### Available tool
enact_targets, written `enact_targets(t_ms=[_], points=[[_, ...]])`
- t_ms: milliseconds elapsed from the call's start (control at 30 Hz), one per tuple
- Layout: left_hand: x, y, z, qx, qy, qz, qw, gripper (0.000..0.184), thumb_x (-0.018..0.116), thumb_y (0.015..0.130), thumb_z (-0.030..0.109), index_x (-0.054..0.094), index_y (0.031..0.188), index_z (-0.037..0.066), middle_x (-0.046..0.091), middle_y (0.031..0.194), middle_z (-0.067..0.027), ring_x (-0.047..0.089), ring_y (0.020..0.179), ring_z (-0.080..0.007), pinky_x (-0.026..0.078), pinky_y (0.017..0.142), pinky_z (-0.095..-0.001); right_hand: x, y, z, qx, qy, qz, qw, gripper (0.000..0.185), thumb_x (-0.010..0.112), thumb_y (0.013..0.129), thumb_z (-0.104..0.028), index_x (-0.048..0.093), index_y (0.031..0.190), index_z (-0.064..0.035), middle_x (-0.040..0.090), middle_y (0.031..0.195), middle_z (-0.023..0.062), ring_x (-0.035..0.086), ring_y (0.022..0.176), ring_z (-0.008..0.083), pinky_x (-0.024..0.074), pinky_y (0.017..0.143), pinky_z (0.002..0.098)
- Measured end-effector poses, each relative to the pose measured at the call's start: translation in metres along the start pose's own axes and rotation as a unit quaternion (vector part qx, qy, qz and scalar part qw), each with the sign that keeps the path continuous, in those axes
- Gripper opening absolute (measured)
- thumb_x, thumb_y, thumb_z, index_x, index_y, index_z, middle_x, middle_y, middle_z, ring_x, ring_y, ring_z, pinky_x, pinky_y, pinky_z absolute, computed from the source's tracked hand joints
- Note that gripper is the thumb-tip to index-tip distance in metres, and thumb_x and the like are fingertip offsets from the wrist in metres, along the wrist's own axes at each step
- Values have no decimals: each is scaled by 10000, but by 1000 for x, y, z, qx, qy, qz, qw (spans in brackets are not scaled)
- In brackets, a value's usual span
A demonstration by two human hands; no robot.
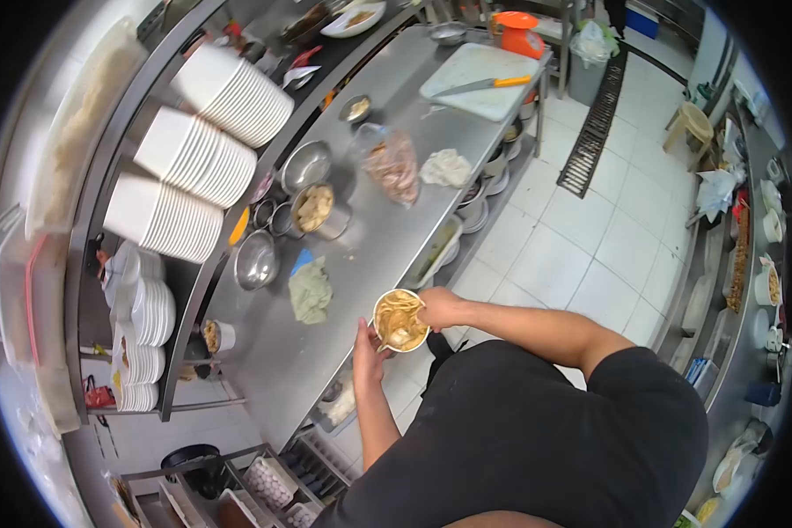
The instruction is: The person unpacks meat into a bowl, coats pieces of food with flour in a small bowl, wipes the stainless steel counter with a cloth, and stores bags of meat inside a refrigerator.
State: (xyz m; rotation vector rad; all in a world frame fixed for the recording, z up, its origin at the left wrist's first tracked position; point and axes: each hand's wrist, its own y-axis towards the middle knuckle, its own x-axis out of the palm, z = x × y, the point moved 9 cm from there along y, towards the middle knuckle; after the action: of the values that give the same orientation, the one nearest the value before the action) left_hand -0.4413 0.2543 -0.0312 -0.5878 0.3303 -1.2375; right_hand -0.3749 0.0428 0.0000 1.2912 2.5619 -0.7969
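A round white tub (401, 320) with yellowish-brown food in it is held in front of my body, by the steel table's edge. My left hand (369, 352) supports its left side, fingers against the wall. My right hand (440, 309) grips the rim on the right, its fingertips partly hidden. On the steel table (370, 238) nearby lies a crumpled green cloth (311, 292). Farther up are a steel pot of pale chunks (317, 211) and a plastic bag of reddish food (391, 165).
Stacked white containers (180, 150) fill the left shelf. A white cutting board (484, 81) bears an orange-handled knife (482, 86). Steel bowls (257, 260) and a white cloth (445, 168) lie on the table. A floor drain (593, 132) crosses the tiles.
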Motion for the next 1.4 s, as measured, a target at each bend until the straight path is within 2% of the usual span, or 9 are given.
enact_targets(t_ms=[233, 400, 833, 900, 1033, 1100, 1200, 1367, 1400], points=[[244, 16, -8, -2, 145, -173, 974, 481, 517, 963, 614, 562, 861, 146, 571, 860, -17, 563, 864, -181, 469, 767, -407, -156, -140, 115, 81, 134, 200, 967, 258, 503, 833, -108, 654, 916, 84, 672, 663, 173, 690, 564, 236, 567, 580, 387], [438, 20, -26, -15, 264, -337, 904, 565, 441, 1001, 588, 524, 1220, 73, 612, 1183, -96, 589, 1077, -220, 471, 881, -433, -250, -220, 212, 135, 165, 355, 910, 266, 519, 815, -118, 639, 920, 96, 670, 668, 207, 694, 579, 280, 566, 614, 421], [912, -179, -160, 65, 411, -677, 607, 561, 496, 998, 550, 556, 1080, -2, 599, 997, -116, 589, 955, -206, 519, 838, -391, -392, -551, 405, 254, 296, 703, 594, 230, 546, 848, -101, 628, 942, 92, 689, 720, 160, 697, 578, 194, 570, 547, 337], [974, -224, -188, 59, 435, -709, 551, 638, 494, 982, 584, 522, 1202, -15, 580, 1189, -167, 564, 1096, -256, 506, 887, -428, -412, -603, 438, 250, 307, 733, 553, 224, 547, 859, -97, 631, 951, 89, 691, 742, 159, 696, 579, 193, 567, 542, 326], [1095, -310, -229, 61, 438, -728, 523, 733, 485, 974, 598, 483, 1291, -63, 559, 1277, -211, 532, 1217, -297, 479, 956, -461, -472, -699, 488, 211, 318, 770, 511, 229, 544, 887, -90, 629, 991, 95, 688, 777, 143, 692, 588, 186, 572, 537, 303], [1159, -346, -250, 106, 405, -709, 568, 728, 511, 940, 625, 555, 1162, -68, 619, 1082, -180, 593, 967, -252, 505, 805, -410, -508, -751, 527, 202, 315, 785, 494, 232, 542, 897, -86, 630, 1012, 96, 687, 791, 132, 685, 590, 178, 574, 535, 294], [1242, -391, -298, 56, 407, -724, 554, 816, 475, 953, 637, 424, 1410, -38, 507, 1391, -190, 502, 1255, -310, 422, 1015, -475, -557, -816, 557, 196, 331, 802, 457, 208, 536, 911, -78, 636, 1016, 71, 685, 872, 122, 675, 661, 164, 592, 572, 289], [1296, -454, -297, -29, 288, -762, 579, 754, 411, 969, 650, 430, 1442, 63, 506, 1394, -132, 444, 1309, -305, 357, 1061, -485, -611, -885, 655, 171, 341, 831, 405, 209, 534, 920, -83, 655, 1028, 49, 691, 893, 116, 684, 713, 189, 604, 619, 309], [1303, -438, -302, 6, 316, -719, 620, 566, 363, 1034, 481, 573, 1232, -6, 634, 1157, -140, 576, 1116, -273, 432, 987, -439, -613, -891, 685, 194, 352, 825, 398, 210, 536, 927, -85, 654, 1055, 32, 686, 963, 131, 688, 782, 210, 613, 668, 331]])
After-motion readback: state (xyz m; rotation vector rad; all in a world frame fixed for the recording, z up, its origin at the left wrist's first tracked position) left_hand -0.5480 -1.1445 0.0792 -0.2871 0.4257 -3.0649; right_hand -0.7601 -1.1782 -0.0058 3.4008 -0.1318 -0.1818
